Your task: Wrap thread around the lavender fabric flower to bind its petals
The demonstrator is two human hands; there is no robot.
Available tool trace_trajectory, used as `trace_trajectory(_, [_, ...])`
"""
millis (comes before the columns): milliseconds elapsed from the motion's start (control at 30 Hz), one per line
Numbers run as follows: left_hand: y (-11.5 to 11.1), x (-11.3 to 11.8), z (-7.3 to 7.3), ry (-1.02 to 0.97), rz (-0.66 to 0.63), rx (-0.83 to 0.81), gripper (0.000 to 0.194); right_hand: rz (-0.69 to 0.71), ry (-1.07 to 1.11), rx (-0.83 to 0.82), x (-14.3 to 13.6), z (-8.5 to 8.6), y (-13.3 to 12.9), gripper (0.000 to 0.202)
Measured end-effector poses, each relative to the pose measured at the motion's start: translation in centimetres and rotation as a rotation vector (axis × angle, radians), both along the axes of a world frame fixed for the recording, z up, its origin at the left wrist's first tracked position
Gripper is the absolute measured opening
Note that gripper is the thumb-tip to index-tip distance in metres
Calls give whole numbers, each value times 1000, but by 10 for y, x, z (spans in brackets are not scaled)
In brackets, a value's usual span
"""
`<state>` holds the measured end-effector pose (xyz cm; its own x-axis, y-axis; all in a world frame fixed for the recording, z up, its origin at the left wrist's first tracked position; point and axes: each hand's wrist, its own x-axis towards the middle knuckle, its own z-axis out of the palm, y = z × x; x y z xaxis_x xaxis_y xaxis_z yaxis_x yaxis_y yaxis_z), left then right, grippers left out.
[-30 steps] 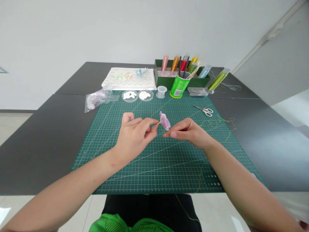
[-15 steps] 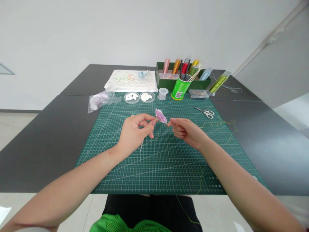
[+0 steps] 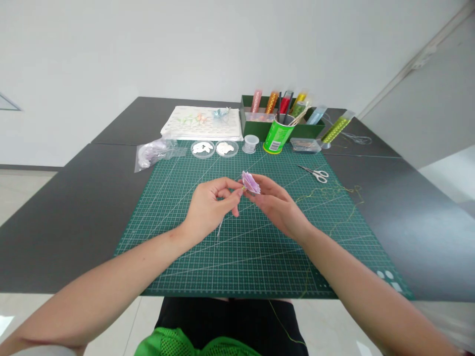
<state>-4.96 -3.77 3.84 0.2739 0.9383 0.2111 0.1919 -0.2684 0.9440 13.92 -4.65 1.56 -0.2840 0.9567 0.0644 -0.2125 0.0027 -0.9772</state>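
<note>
A small lilac flower point(image 3: 251, 183) with layered petals is held above the cutting mat, its head tilted to the right. My left hand point(image 3: 215, 200) is closed, pinching the flower's short yellow-green stem between thumb and fingertips. Thin pale stem ends point(image 3: 219, 227) hang below that hand. Around the right side of the bloom curves my right hand point(image 3: 278, 202), thumb in front and fingers behind. Its fingertips are partly hidden by the petals. A fine yellow-green thread point(image 3: 326, 190) trails loosely over the mat towards my right hand, which appears closed on it.
On the green cutting mat point(image 3: 178, 267) lie white-handled scissors point(image 3: 314, 173). Along the back are two dishes of white pieces point(image 3: 202, 148), a clear spool point(image 3: 251, 144), a green can point(image 3: 277, 137), a box of thread tubes point(image 3: 256, 129), white sheets point(image 3: 202, 129) and a plastic bag point(image 3: 152, 152).
My right hand has moved left from beside the flower to curl around it, its fingers now behind the petals. The thread has shifted left. My left hand keeps its pinch, slightly farther right.
</note>
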Motion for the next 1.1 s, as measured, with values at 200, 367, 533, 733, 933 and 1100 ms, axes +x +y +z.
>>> trace_trajectory(200, [-4,5,-9,6,-32,-16,15,-66,149,-251,-20,2,-13,26])
trace_trajectory(367, [-5,8,-16,-11,-54,-54,19,-236,139,-254,-27,1,-15,32])
trace_trajectory(533, [-5,7,-18,-11,-62,-55,20,-234,202,-284,-26,-2,-13,28])
trace_trajectory(733, [-6,5,-16,83,-39,95,17,-152,300,-287,-25,-3,-13,23])
trace_trajectory(933, [-7,5,-16,-40,-62,12,15,-113,345,-293,-24,-2,-13,24])
trace_trajectory(1100, [-4,6,-17,-296,-178,-228,23,-111,338,-302,-23,-2,-11,25])
